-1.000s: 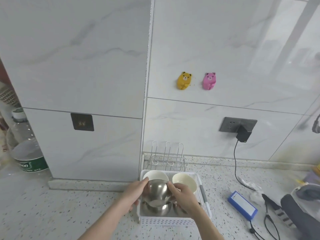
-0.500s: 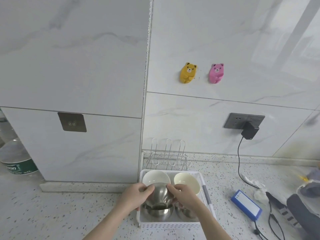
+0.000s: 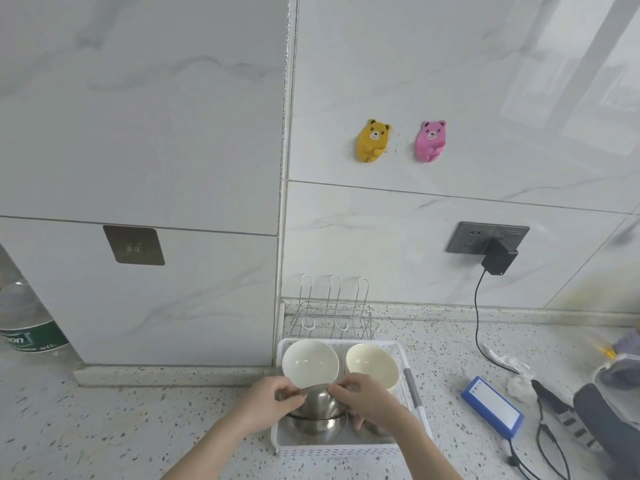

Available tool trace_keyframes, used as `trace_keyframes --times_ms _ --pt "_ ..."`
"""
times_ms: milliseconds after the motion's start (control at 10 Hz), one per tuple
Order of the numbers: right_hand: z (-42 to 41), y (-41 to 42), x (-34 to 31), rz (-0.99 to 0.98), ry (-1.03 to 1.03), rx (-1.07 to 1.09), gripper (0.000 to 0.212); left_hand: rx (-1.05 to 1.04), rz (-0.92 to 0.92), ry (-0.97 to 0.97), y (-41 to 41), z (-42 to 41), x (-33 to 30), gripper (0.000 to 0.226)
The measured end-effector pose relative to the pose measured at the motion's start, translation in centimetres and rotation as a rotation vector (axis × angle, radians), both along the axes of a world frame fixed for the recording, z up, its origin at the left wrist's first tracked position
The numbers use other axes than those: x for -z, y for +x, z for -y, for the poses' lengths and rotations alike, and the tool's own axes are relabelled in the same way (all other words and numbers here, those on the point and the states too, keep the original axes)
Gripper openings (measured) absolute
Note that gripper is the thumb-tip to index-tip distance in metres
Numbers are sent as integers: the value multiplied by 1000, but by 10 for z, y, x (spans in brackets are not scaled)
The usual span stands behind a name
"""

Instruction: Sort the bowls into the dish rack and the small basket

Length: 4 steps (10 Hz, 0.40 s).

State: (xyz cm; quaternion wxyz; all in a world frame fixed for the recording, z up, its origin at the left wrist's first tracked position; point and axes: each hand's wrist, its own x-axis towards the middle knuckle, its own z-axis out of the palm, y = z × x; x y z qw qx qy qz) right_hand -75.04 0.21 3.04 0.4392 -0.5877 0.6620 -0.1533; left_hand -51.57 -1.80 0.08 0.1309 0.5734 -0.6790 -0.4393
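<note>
A white plastic basket (image 3: 408, 367) sits on the counter by the wall corner. At its back stand two white bowls, one on the left (image 3: 309, 362) and one on the right (image 3: 372, 367). My left hand (image 3: 268, 401) and my right hand (image 3: 367, 398) both grip the rim of a steel bowl (image 3: 320, 401), tilted and held low over another steel bowl (image 3: 320, 427) in the basket's front left. A third steel bowl (image 3: 372, 427) peeks out under my right wrist. The wire dish rack (image 3: 334, 311) stands behind the basket, with nothing in it.
A blue box (image 3: 493, 405) lies right of the basket, with black cables (image 3: 479, 327) and grey gear beyond it. A charger (image 3: 498, 259) is plugged into the wall socket. A water bottle (image 3: 26, 327) stands at far left. Two bear hooks (image 3: 372, 140) hang on the wall.
The steel bowl in both hands has come lower and tipped onto the steel bowl beneath it. The camera view has shifted slightly, showing less of the bottle at left.
</note>
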Motion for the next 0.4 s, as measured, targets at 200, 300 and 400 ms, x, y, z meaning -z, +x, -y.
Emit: trace_keyframes --times_ms 200,300,400 --pt "-1 1 -7 -155 28 -108 58 36 0 11 2 -2 7 10" --pt "-5 3 -12 -217 7 -140 50 14 -6 -7 1 -6 3 9" --pt "-12 5 -13 -231 -19 -81 55 -19 -56 -24 -1 -7 4 17"
